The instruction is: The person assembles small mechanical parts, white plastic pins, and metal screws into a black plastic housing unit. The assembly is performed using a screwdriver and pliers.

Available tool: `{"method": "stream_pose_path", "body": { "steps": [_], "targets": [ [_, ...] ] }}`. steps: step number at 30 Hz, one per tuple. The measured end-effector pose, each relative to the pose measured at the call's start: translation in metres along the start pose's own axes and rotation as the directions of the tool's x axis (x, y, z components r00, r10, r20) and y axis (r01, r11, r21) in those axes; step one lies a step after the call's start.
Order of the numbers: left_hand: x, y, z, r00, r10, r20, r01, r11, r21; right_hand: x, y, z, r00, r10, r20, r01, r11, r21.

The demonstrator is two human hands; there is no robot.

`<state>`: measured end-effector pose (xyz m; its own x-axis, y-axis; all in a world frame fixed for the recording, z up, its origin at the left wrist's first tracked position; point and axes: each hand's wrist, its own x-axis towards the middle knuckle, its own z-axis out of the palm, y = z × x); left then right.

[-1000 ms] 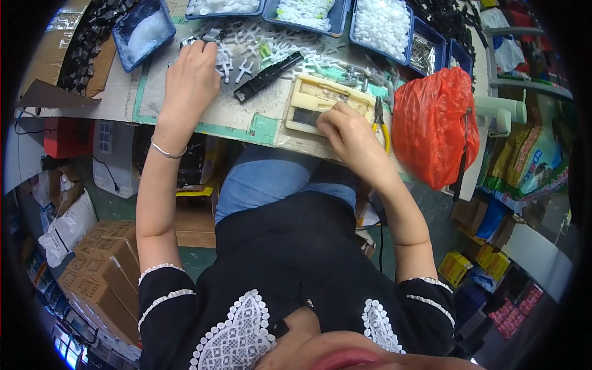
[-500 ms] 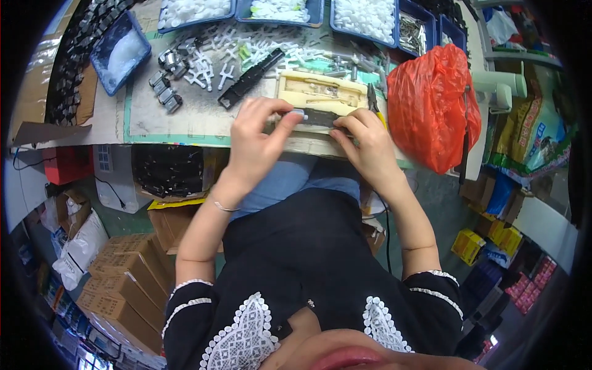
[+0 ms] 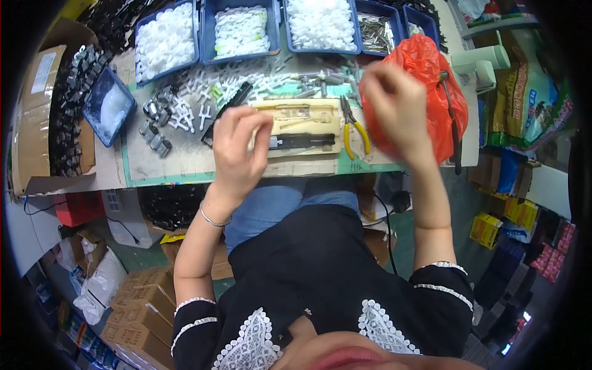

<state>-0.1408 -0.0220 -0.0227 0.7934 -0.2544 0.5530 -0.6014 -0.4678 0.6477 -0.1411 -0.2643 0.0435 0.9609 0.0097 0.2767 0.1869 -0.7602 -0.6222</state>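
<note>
A cream-coloured fixture block (image 3: 296, 116) lies on the bench in front of me. In its near slot rests a long black plastic part (image 3: 305, 141) with a small grey piece at its left end. My left hand (image 3: 239, 151) is at the block's left end, thumb and fingers pinched together; whatever lies between them is hidden. Up and to the right, my right hand (image 3: 401, 111) hangs over a red plastic bag (image 3: 445, 114), its curled fingers smeared by motion. Between that hand and the block lie pliers (image 3: 348, 126) with yellow handles. Another black part (image 3: 237, 95) lies partly behind my left hand.
Blue bins along the back hold white plastic pieces (image 3: 322, 24) and metal pins (image 3: 375, 34). Loose white pieces (image 3: 203, 114) and metal clips (image 3: 154, 139) lie to the left, near a tilted blue tray (image 3: 102, 126). A black-handled tool (image 3: 455, 132) leans on the red bag.
My right hand has left the black part and moved up and right over the red bag. My left hand has shifted slightly away from the part. The view has tilted, showing more of the bins.
</note>
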Motion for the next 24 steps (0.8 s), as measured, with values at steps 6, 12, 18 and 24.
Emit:
{"method": "stream_pose_path", "body": {
  "steps": [6,12,18,24],
  "targets": [
    [0.064,-0.011,0.031,0.999,0.028,0.037,-0.029,0.999,0.046,0.085,0.100,0.006,0.992,-0.036,0.124,0.115,0.684,-0.720],
    [0.099,-0.017,0.076,1.000,0.012,0.020,-0.016,0.976,0.217,0.097,0.110,0.022,0.986,0.021,0.163,0.099,0.716,-0.691],
    [0.106,-0.014,0.087,0.999,-0.045,0.008,0.041,0.959,0.280,0.104,0.118,0.025,0.990,-0.080,0.120,0.138,0.764,-0.631],
    [0.095,-0.008,0.070,0.999,0.021,-0.037,-0.022,1.000,-0.011,0.101,0.126,0.022,0.997,0.073,0.000,-0.063,0.858,-0.509]
  ]
}}
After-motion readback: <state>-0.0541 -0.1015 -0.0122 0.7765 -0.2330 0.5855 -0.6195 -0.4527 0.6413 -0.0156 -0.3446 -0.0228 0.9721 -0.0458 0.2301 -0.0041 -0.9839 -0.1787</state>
